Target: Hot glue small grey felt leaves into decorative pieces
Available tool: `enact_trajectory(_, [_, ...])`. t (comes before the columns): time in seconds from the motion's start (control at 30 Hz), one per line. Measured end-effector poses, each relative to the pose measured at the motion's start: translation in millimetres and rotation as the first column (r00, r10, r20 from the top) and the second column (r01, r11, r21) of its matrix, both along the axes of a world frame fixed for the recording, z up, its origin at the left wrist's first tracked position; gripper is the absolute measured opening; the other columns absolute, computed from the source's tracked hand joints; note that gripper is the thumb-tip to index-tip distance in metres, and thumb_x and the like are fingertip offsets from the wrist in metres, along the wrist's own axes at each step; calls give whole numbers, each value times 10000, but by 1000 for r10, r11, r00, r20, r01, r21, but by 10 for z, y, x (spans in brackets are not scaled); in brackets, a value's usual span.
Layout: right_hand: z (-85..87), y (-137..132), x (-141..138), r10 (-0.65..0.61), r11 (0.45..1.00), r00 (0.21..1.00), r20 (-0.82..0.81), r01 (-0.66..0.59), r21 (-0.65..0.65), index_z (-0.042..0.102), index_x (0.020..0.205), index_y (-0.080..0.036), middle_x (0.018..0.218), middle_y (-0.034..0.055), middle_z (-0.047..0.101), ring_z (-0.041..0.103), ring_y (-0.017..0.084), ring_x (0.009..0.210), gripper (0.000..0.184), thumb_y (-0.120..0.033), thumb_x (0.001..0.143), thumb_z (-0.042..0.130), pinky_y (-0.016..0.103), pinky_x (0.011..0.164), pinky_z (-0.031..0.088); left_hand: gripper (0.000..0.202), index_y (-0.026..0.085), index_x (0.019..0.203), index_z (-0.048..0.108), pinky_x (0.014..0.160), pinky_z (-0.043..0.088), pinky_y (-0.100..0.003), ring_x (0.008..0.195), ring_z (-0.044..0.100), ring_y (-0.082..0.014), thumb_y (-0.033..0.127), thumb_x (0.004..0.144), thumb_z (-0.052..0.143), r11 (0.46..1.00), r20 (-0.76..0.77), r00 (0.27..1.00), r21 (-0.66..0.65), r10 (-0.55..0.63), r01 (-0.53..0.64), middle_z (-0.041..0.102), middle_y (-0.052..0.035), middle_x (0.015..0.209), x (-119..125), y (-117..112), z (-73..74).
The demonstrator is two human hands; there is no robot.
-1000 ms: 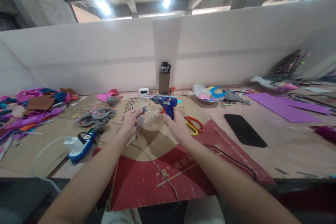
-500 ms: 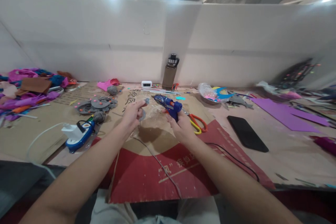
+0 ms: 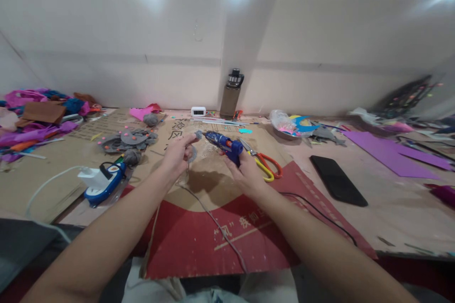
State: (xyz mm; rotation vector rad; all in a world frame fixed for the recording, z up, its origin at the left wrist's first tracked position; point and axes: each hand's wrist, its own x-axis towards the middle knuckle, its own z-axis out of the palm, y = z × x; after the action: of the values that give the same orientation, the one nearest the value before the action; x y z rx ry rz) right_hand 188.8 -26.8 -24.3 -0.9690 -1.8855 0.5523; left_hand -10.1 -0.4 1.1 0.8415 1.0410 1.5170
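My right hand (image 3: 245,173) grips a blue glue gun (image 3: 224,143), its nozzle aimed left at a small grey felt piece (image 3: 195,138). That grey piece is pinched in the fingers of my left hand (image 3: 177,154), and a thin grey cord (image 3: 213,220) trails from it toward me. Both hands hover over a brown and red cardboard sheet (image 3: 227,241) on the table. The gun's black cable (image 3: 320,213) runs off to the right.
Orange and yellow scissors (image 3: 265,165) lie right of the gun; a black phone (image 3: 337,181) further right. At left are a blue and white device (image 3: 103,183), grey felt discs (image 3: 128,141) and coloured scraps (image 3: 35,118). A bottle (image 3: 231,94) stands by the back wall.
The glue gun's nozzle has moved left and down until it meets the grey piece in my left hand. The view has tilted down a little.
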Motion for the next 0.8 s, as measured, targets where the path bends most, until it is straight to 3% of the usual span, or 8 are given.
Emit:
enact_trajectory(0.2, [-37, 21, -23, 11, 996, 1000, -19, -9, 84, 549, 1084, -180, 980, 102, 663, 626, 239, 898, 253, -334, 892, 491, 393, 849, 491, 201, 115, 625, 566, 351, 127, -180, 345, 263, 12, 238, 610, 724, 1000, 7, 1000, -5, 9, -9, 655, -32, 662, 7, -4, -3])
enact_trajectory(0.8, [-52, 21, -23, 1, 989, 1000, 17, -4, 149, 542, 1081, -190, 963, 94, 660, 625, 227, 868, 221, -289, 890, 493, 378, 809, 504, 144, 107, 630, 579, 350, 143, -173, 339, 265, 16, 201, 669, 681, 1000, 8, 1000, 7, -7, 7, 632, -18, 636, 26, -53, 55])
